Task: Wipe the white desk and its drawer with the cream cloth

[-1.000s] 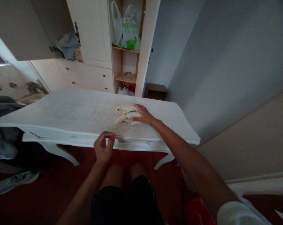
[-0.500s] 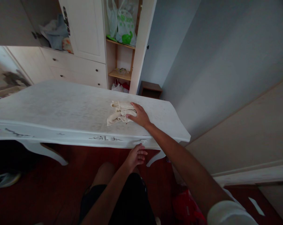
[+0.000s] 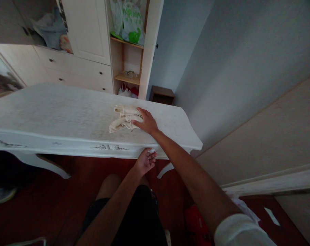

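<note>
Bunched cream cloth (image 3: 121, 119) is being covered at its right end by the right hand (image 3: 147, 122), on the top of the white table (image 3: 54, 109), between front and back edges. Thumb and fingers are being held wide apart over the folds. Lower down, at the table's front, a pale knob (image 3: 152, 150) is being met by the curled fingers of the left hand (image 3: 145, 162); whether it is being gripped cannot be told. Beyond the table, plastic bags (image 3: 132, 25) are being held on a cabinet shelf.
</note>
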Tool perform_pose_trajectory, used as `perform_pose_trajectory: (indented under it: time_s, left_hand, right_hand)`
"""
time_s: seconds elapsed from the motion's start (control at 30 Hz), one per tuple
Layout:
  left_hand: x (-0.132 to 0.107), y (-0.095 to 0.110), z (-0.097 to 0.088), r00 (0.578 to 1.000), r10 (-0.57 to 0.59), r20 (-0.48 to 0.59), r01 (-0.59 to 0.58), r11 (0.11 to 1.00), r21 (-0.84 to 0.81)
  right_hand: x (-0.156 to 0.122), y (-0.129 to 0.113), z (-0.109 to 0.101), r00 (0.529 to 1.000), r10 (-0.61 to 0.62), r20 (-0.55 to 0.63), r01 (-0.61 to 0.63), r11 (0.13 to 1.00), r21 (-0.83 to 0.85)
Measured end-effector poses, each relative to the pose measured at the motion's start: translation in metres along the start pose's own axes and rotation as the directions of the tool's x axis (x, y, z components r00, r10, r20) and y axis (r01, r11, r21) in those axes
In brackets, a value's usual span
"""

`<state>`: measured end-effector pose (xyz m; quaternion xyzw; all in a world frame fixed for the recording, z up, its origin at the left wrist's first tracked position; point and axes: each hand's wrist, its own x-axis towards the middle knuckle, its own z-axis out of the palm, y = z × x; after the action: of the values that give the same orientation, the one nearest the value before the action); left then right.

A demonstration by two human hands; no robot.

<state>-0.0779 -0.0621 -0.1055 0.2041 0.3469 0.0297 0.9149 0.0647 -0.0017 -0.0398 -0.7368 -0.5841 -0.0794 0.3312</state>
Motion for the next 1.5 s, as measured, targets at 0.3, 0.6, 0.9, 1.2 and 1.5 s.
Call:
perform_pose_trajectory:
  time_s: [0.3, 0.6, 0.9, 1.2, 1.5]
  left_hand:
    - [-0.019, -0.023, -0.006, 0.993, 0.079, -0.091, -0.066, 0.988, 0.138]
    - [-0.063, -0.107, -0.032, 0.991, 0.070, -0.113, -0.063, 0.996, 0.063]
    - [-0.075, -0.177, -0.073, 0.991, 0.018, -0.131, -0.012, 0.999, 0.048]
    - [-0.097, -0.205, -0.090, 0.996, 0.035, -0.087, -0.029, 0.997, 0.077]
    - [-0.071, -0.222, -0.114, 0.992, 0.076, -0.097, -0.064, 0.991, 0.119]
  right_hand:
    - [0.000, 0.001, 0.001, 1.000, -0.002, -0.011, 0.002, 1.000, 0.003]
    - [-0.001, -0.001, -0.002, 1.000, 0.002, 0.009, -0.002, 1.000, 0.014]
    - [0.000, 0.001, 0.000, 0.999, -0.001, 0.032, 0.000, 1.000, 0.017]
    - [-0.001, 0.004, 0.002, 0.996, -0.018, 0.093, 0.014, 0.999, 0.038]
    - [0.014, -0.030, -0.012, 0.931, 0.210, 0.297, -0.157, 0.968, -0.194]
